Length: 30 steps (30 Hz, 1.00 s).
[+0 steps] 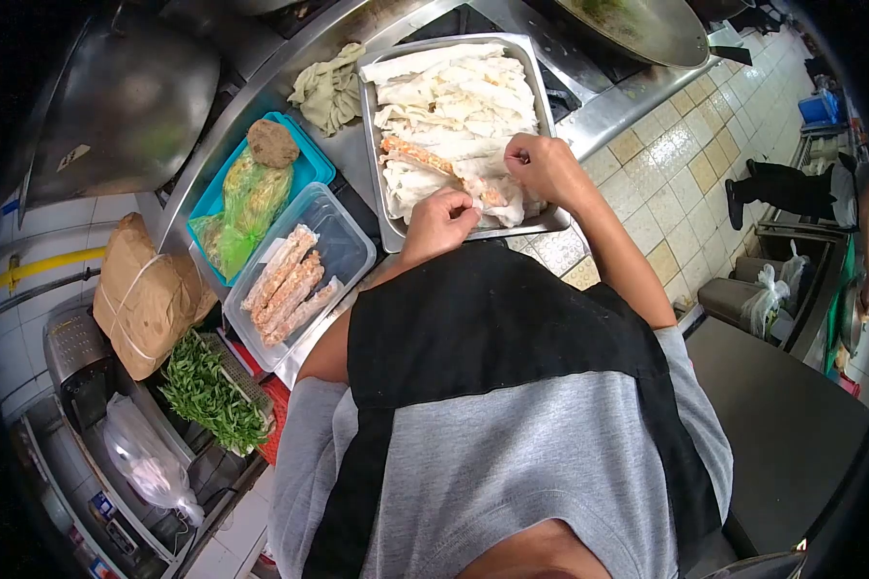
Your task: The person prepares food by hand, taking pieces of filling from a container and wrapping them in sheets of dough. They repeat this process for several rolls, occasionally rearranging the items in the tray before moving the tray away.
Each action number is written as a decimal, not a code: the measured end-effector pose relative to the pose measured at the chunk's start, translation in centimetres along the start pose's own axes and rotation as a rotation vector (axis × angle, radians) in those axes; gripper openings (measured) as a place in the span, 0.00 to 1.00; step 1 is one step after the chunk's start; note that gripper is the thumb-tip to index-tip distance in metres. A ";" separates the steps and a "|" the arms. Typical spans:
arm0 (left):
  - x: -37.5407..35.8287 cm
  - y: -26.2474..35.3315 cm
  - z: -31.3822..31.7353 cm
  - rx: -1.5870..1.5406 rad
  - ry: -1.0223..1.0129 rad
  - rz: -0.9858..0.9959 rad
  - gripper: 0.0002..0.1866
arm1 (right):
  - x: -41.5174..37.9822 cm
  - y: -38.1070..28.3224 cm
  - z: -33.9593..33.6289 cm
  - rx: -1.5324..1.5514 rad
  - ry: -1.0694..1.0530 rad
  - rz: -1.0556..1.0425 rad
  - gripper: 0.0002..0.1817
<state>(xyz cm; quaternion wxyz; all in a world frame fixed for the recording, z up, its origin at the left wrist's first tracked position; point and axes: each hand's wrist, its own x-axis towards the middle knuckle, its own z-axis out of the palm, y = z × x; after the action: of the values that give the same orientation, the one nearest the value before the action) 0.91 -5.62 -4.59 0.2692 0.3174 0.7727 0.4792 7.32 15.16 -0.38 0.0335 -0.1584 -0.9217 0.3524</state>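
We've got lots of white rolls [454,96] packed in the metal tray [543,89], so that part looks well along, approx. 80% of the tray by our est. 1 part-covered roll [493,198], pinkish-orange mix still showing, lies at the tray's near end betw. our 2 hands. Our L hand [441,220] has thumb + fingers pinched narrow at its edge, prob. on the wrapper. Our R hand [550,169] is curled nearly closed just above; can't tell if it grips anything. 1 bare orange strip [416,154] lies on the white rolls, uncovered, & approx. 4 filling pieces [285,285] sit unwrapped in the clear container [357,241], L of the tray.
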 end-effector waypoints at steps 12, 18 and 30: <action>0.3 1.1 -0.1 -0.226 0.021 -0.051 0.06 | -0.5 -1.8 0.4 0.114 -0.176 -0.389 0.06; 0.1 -0.2 -0.2 -0.085 0.023 0.142 0.08 | 1.7 -0.6 1.3 0.071 -0.091 -0.294 0.05; -0.6 0.9 -1.5 0.139 -0.135 0.128 0.11 | 6.8 -0.1 0.0 0.059 0.240 -0.135 0.04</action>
<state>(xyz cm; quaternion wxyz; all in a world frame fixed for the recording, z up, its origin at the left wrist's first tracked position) 0.42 -6.63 -3.15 0.2668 0.4157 0.7622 0.4183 0.81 17.27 -0.68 0.1717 -0.1359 -0.9089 0.3548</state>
